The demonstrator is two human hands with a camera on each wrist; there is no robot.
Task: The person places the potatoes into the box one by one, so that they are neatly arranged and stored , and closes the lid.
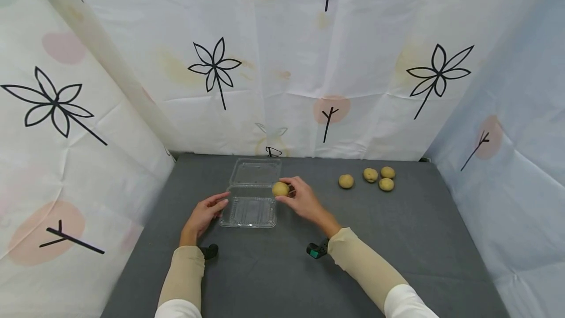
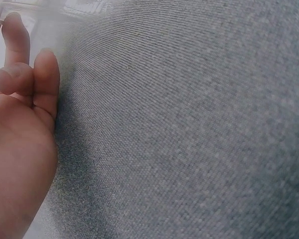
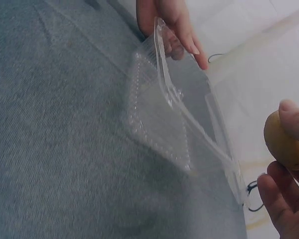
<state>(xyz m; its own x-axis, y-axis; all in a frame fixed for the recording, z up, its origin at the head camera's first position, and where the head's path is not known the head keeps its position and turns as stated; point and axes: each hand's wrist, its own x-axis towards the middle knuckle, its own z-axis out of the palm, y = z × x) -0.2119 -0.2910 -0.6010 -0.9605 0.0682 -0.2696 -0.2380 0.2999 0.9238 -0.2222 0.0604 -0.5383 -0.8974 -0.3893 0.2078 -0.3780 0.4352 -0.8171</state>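
Note:
A clear plastic clamshell container (image 1: 253,212) sits on the grey table with its lid (image 1: 256,171) folded back, away from me. My left hand (image 1: 205,215) holds the container's left edge. Its thumb and forefinger lie over the rim, and curled fingers (image 3: 175,50) show through the plastic in the right wrist view. In the left wrist view, one fingertip (image 2: 13,20) meets the rim from below. My right hand (image 1: 304,201) pinches a small potato (image 1: 280,189) between thumb and fingers, over the container's far right corner near the hinge.
At the back right of the table lie several more potatoes: one apart (image 1: 346,181) and a small group beside it (image 1: 386,184). White patterned cloth (image 1: 282,63) hangs behind the table and along both sides.

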